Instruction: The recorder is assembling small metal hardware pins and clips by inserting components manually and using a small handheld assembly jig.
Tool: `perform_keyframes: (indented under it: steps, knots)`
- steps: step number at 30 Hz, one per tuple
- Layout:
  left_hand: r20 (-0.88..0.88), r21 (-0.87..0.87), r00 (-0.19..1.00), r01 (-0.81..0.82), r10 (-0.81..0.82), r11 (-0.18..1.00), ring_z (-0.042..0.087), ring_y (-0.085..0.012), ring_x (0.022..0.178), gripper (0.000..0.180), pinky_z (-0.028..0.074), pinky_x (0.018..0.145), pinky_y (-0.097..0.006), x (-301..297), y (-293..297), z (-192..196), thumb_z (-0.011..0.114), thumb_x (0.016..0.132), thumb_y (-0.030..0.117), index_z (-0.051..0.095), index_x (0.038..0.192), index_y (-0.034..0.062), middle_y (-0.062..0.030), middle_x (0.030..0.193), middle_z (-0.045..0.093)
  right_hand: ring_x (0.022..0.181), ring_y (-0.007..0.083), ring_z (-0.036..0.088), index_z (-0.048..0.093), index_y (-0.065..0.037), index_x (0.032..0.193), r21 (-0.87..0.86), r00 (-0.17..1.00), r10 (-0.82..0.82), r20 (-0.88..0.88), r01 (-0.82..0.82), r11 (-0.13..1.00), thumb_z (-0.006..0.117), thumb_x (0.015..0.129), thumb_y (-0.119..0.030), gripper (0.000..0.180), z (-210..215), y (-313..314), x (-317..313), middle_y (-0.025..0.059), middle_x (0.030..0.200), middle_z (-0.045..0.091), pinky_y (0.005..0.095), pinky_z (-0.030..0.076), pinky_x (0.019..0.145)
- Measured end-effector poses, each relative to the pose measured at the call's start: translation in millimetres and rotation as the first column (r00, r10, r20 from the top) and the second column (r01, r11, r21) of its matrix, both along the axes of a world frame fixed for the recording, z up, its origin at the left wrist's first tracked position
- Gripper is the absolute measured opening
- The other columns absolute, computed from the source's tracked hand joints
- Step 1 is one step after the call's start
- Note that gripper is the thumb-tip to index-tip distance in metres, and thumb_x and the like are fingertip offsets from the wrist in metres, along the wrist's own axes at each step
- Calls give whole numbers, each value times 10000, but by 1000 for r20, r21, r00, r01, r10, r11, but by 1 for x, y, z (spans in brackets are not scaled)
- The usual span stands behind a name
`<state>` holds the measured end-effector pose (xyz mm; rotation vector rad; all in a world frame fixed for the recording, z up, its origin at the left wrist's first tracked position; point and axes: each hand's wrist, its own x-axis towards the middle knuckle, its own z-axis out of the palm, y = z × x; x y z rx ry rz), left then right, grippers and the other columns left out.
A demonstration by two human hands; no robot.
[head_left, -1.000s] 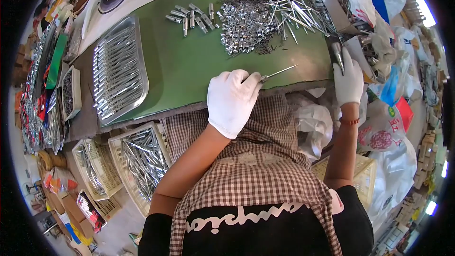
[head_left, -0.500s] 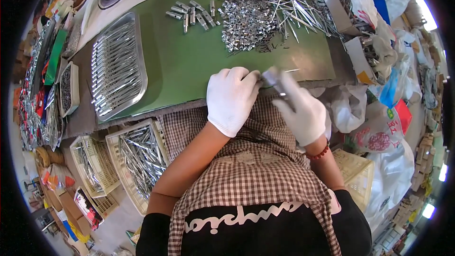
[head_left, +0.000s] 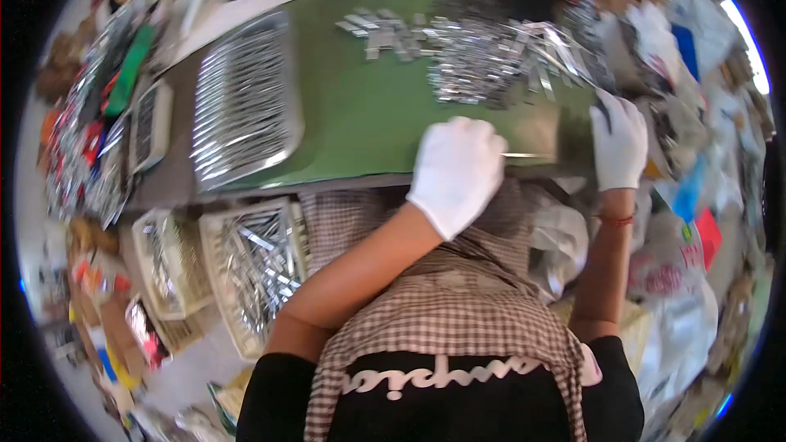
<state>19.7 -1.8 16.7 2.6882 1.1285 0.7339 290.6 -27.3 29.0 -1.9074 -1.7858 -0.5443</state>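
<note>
A person looks down at a green work table strewn with small shiny metal parts. The left hand, in a white glove, sits near the table's front edge at about 5 o'clock on the green surface, fingers closed together on a thin metal pin that sticks out toward 3 o'clock. The right hand, also gloved, rests at the table's right end; its fingers are curled on something dark and slim, too blurred to identify. A loose heap of metal pieces lies at 12 o'clock from the left hand. At 9 o'clock a tray holds neat rows of finished parts. Lower, beside the person's checked apron, a basket holds more loose metal pieces.

To handle the pin well, it likely pays to keep the pinch firm and the pin level, bringing the right hand across to meet its free tip.
</note>
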Motion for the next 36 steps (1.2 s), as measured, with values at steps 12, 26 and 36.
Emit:
perform_keyframes:
  steps: [12,26,36]
  knots:
    - [93,243,884,-466,458,850,659,-356,857,143,533,785,-447,-226,24,57,609,846,120,685,922,25,-150,926,679,979,368,637,676,-34,1036,-334,986,71,-150,-118,935,639,923,-176,185,-29,98,45,185,1010,668,419,491,872]
    - [-169,146,875,-433,454,889,636,-315,992,167,508,872,-407,-231,60,53,583,906,141,715,985,75,-102,1025,676,992,296,652,633,-18,1115,4,790,165,-590,-202,979,615,950,-98,185,-8,54,9,135,1105,667,345,501,899]
    - [-234,43,898,-374,373,926,663,-365,921,187,546,788,-486,-73,119,8,606,921,248,681,1057,143,-165,989,667,1187,417,619,527,23,1213,522,-699,151,-699,-354,776,522,1023,-117,236,-2,37,-59,261,1230,637,506,514,1017]
